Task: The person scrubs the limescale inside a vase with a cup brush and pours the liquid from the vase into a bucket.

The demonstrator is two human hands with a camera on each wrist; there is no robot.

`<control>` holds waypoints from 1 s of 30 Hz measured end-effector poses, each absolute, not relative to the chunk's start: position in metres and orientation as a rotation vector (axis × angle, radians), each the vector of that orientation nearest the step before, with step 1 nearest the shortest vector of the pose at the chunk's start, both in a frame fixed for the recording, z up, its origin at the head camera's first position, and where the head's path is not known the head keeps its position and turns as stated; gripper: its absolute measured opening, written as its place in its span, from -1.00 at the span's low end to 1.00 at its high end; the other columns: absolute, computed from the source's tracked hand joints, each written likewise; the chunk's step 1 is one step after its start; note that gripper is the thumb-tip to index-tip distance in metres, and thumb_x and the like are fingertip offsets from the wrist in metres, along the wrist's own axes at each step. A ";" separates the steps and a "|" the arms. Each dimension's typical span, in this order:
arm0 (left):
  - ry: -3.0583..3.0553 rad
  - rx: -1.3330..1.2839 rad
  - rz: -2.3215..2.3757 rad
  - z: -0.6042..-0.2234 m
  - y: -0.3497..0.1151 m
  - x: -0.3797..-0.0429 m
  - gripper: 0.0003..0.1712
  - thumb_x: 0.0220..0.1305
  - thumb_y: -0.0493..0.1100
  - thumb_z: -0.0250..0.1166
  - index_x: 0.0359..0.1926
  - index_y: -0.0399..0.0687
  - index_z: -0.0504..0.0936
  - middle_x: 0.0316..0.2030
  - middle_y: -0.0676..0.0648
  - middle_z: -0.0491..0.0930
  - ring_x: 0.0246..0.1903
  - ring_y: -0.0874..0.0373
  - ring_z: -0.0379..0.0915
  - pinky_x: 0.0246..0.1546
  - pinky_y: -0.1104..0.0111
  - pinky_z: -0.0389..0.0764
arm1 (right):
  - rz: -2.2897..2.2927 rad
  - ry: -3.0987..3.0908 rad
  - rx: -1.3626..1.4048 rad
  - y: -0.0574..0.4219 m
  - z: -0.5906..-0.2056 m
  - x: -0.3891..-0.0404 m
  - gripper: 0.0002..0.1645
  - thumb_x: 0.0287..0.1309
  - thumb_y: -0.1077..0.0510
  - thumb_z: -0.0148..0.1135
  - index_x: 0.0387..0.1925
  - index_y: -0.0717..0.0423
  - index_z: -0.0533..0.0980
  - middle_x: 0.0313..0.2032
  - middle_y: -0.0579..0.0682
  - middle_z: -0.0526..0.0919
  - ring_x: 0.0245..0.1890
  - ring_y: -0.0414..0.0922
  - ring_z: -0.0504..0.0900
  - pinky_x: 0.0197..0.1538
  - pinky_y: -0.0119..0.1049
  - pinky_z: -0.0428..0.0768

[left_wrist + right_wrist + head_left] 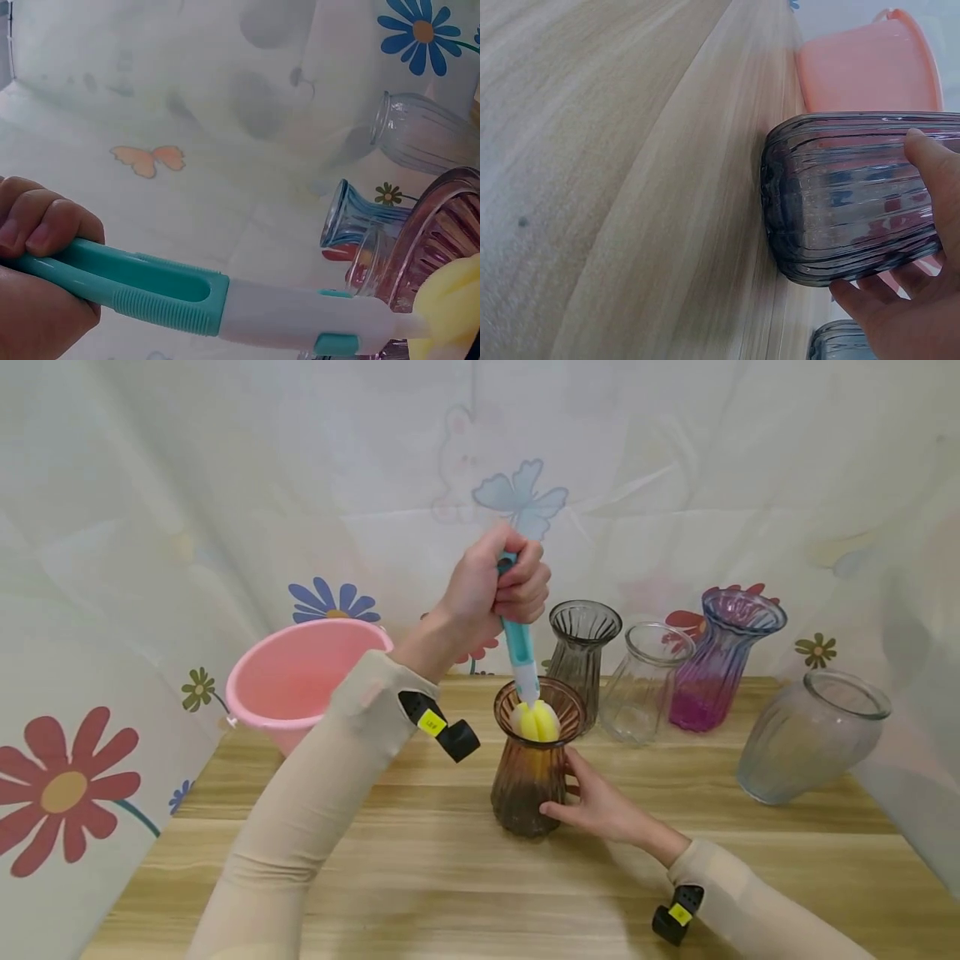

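Left hand (504,581): you're gripping one teal-handled sponge-brush (519,643)
Right hand (603,803): clasping one brown ribbed-glass vase (525,789)
Other glass vases (636,697): four

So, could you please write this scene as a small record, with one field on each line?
left hand: grips the teal-handled brush
yellow sponge head: in the mouth of the brown vase
right hand: holds the brown vase, standing on the wooden table
vases further right: grey vase, clear vase, purple-blue vase, pale vase
pink bucket: left of the brown vase
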State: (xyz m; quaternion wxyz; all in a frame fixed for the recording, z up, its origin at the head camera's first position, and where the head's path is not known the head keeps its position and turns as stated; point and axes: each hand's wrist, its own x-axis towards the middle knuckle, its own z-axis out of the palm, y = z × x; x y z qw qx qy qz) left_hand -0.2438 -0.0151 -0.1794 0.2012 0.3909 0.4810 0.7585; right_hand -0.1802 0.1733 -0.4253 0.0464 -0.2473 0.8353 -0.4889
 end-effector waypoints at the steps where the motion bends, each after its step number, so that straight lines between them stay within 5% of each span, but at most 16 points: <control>1: 1.346 1.096 2.104 -0.180 -0.015 -0.245 -0.59 0.11 -0.29 -0.42 -0.85 -0.02 -0.01 -0.89 0.09 -0.03 -0.86 0.21 -0.19 -0.76 0.39 -0.15 | -1.497 2.546 -0.759 0.173 -0.425 -0.181 -0.03 0.00 0.21 0.32 0.35 0.13 -0.02 0.24 0.24 0.22 0.22 0.19 0.28 0.11 0.04 0.42; 17: 1.333 0.989 1.879 -0.265 0.006 -0.256 -0.54 0.22 -0.25 -0.36 -0.83 -0.01 0.05 -0.87 0.08 0.05 -0.84 0.20 -0.11 -0.71 0.40 -0.02 | -1.493 2.580 -0.727 0.172 -0.430 -0.182 -0.06 -0.06 0.16 0.38 0.28 0.14 0.05 0.18 0.23 0.28 0.20 0.18 0.31 0.10 -0.08 0.47; 30: 1.425 1.029 1.778 -0.272 0.001 -0.257 -0.55 0.28 -0.22 -0.37 -0.78 -0.02 0.04 -0.85 0.06 0.08 -0.80 0.16 -0.06 -0.65 0.37 0.07 | -1.369 2.372 -0.848 0.185 -0.421 -0.194 0.02 0.08 0.13 0.26 0.37 0.23 -0.16 0.31 0.31 0.05 0.28 0.26 0.15 0.16 0.07 0.37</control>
